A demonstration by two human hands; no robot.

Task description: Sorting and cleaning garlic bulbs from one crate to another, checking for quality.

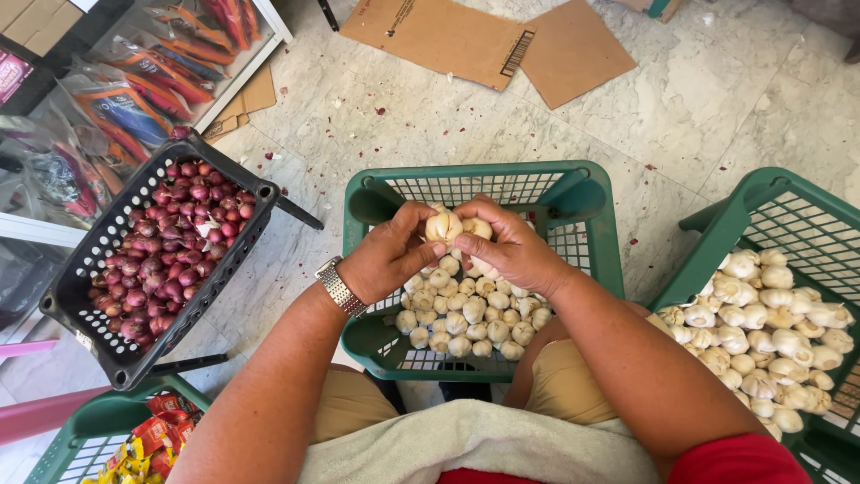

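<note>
My left hand (391, 255) and my right hand (508, 246) meet above a green plastic basket (591, 220), both gripping a whitish garlic bulb (444, 225). A metal watch sits on my left wrist. Several separated garlic cloves and small bulbs (470, 318) lie heaped in the near part of that basket, directly below my hands. My fingers cover the middle of the held garlic.
A second green basket (761, 193) at the right holds several whole garlic bulbs. A black basket (98, 242) of red shallots stands at the left. Flattened cardboard (488, 40) lies on the marble floor beyond. Packaged goods sit at the far left and bottom left.
</note>
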